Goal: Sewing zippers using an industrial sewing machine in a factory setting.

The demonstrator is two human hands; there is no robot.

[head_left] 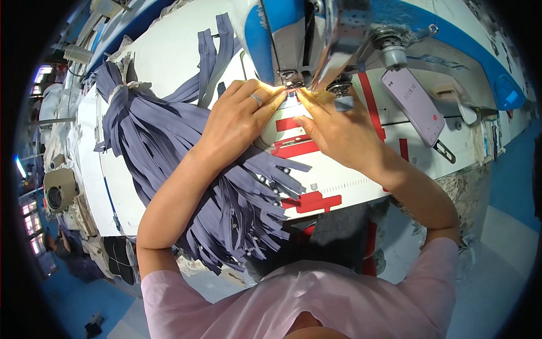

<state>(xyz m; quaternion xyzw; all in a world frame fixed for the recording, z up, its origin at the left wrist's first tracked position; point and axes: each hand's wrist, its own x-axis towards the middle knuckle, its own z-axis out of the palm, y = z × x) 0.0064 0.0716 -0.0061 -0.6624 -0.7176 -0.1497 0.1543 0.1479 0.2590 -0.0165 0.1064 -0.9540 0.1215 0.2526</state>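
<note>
Under the lit needle area of a white and blue sewing machine (261,48), my two hands meet from either side. My left hand (237,113), with a ring on one finger, has its fingertips pressed down at the left of the presser foot (291,79). My right hand (345,135) pinches at the right of it, thumb bent inward. Between the fingertips lies a small piece, hidden by fingers and glare. A big bundle of grey-purple zippers (164,133) is tied at its far end and spreads beneath my left forearm. More zipper strips (208,62) stick up behind my left hand.
A phone (415,107) lies on the machine bed at right, beside a metal tab (445,151). Red tape strips (312,201) mark the white table (361,198), whose front edge faces me. Cloth piles and a person (63,246) are at far left.
</note>
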